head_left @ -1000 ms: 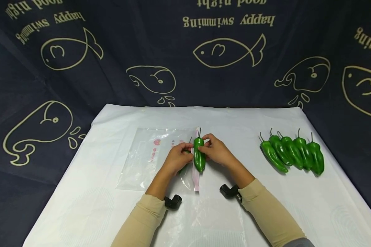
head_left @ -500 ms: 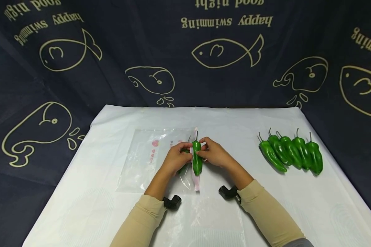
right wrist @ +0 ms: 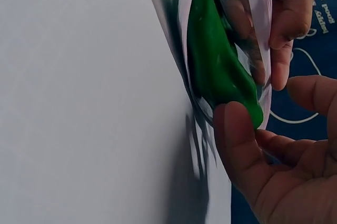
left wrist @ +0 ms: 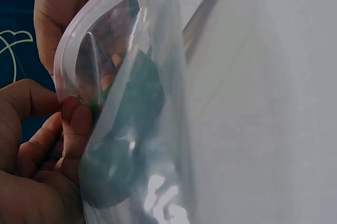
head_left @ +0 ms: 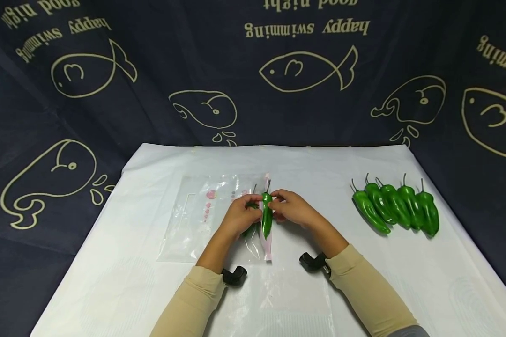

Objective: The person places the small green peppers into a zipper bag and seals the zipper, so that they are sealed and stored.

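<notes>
A clear zip bag (head_left: 188, 220) with a pink strip along its mouth lies on the white table. My left hand (head_left: 240, 217) pinches the edge of that mouth, which stands parted in both wrist views. With thumb and fingers, my right hand (head_left: 294, 209) holds a green pepper (head_left: 267, 220) by its stem end. In the right wrist view, this pepper (right wrist: 218, 56) lies between the bag's two sides, its tip pointing inward. Another green pepper (left wrist: 108, 176) shows dimly through the plastic in the left wrist view. My left hand partly hides it from the head camera.
Several green peppers (head_left: 396, 206) lie side by side at the table's right, stems pointing away. Another clear plastic sheet or bag (head_left: 297, 299) lies flat near the front. A dark blue cloth (head_left: 219, 51) with fish drawings hangs behind the white table (head_left: 320, 161).
My right hand has brought the pepper slightly left and down against the bag's mouth, and the pepper has turned to look narrower. The left hand keeps its pinch on the bag.
</notes>
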Available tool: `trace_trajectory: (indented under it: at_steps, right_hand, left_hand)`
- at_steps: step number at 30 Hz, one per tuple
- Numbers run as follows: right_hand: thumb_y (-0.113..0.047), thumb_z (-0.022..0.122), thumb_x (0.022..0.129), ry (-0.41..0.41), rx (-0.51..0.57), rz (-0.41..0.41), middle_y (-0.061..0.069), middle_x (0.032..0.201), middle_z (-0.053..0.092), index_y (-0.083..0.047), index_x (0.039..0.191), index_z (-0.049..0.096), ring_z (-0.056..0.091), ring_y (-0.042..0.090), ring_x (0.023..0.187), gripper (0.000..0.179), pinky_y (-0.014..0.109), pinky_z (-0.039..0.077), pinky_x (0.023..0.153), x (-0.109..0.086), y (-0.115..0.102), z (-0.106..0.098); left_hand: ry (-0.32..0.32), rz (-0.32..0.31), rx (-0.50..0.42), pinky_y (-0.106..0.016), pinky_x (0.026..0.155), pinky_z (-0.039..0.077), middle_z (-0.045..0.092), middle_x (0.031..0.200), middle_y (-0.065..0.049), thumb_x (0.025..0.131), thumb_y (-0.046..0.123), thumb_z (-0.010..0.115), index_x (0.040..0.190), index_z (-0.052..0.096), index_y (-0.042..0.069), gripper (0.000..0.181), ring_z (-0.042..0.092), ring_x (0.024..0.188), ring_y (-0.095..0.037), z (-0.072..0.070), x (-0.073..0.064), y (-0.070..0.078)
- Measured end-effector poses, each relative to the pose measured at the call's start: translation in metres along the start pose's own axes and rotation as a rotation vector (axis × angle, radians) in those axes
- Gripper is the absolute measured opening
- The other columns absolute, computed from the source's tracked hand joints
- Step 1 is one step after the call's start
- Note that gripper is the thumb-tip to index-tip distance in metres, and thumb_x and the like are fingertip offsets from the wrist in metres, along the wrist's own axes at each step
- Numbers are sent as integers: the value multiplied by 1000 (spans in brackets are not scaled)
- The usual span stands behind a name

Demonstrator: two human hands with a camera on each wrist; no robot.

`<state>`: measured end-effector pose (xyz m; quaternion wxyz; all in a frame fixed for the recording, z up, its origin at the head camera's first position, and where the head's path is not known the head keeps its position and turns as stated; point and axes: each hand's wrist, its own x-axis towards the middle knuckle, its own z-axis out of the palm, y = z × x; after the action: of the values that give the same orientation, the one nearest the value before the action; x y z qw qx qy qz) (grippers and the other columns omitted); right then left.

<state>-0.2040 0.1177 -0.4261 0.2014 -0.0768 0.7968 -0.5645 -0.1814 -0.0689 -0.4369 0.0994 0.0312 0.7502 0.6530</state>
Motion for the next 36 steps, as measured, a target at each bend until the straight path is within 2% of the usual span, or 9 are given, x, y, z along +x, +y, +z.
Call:
trace_trajectory:
  at_steps: [6, 14, 24, 27, 31, 33, 36]
  right_hand:
    - [-12, 60, 96, -22, 34, -2, 22, 120, 54, 4, 140, 48, 68, 32, 91, 48, 44, 58, 78, -1, 0, 1]
    - [-10, 57, 95, -69, 107, -2, 20, 118, 52, 5, 140, 45, 68, 33, 92, 49, 41, 59, 76, 3, 3, 5]
    - [-13, 56, 96, -130, 179, 12, 18, 116, 54, 4, 144, 41, 68, 35, 98, 53, 39, 58, 77, 2, 5, 4]
    - [-13, 56, 96, -139, 199, 21, 18, 114, 57, 3, 144, 42, 68, 35, 98, 52, 38, 59, 77, 3, 7, 3]
    - [-12, 55, 95, -153, 223, 25, 18, 114, 59, 1, 141, 45, 68, 34, 97, 49, 38, 59, 77, 3, 8, 3]
    - [-12, 55, 96, -163, 240, 25, 19, 115, 58, 1, 141, 45, 68, 33, 97, 47, 38, 59, 77, 2, 8, 3]
    - [-11, 54, 97, -178, 271, 28, 18, 115, 56, 1, 143, 42, 68, 30, 96, 48, 37, 59, 77, 2, 8, 3]
  left_hand:
    - [-12, 7, -19, -25, 65, 52, 61, 102, -16, 76, -7, 58, 123, 64, -2, 48, 57, 70, -12, 0, -1, 1]
    - [-16, -12, 11, -27, 67, 54, 60, 95, -10, 77, -5, 59, 123, 65, 2, 47, 57, 72, -14, 1, -1, 1]
    - [-45, -25, 4, -31, 72, 57, 58, 112, -20, 78, -7, 58, 129, 61, -3, 51, 56, 73, -13, -1, 1, 1]
    - [-53, -25, 26, -31, 71, 57, 58, 111, -24, 78, -8, 56, 128, 59, -7, 51, 55, 72, -13, 0, -4, 11]
    - [-42, -22, 29, -29, 68, 55, 59, 100, -18, 77, -7, 57, 127, 61, -5, 50, 55, 70, -13, 1, -4, 12]
    - [-29, -17, 15, -29, 68, 56, 59, 97, -13, 77, -6, 57, 126, 63, -3, 49, 55, 70, -13, 1, -1, 6]
    - [-21, -29, 10, -29, 70, 57, 60, 103, -14, 77, -6, 58, 125, 64, -1, 48, 56, 72, -13, 1, 1, 4]
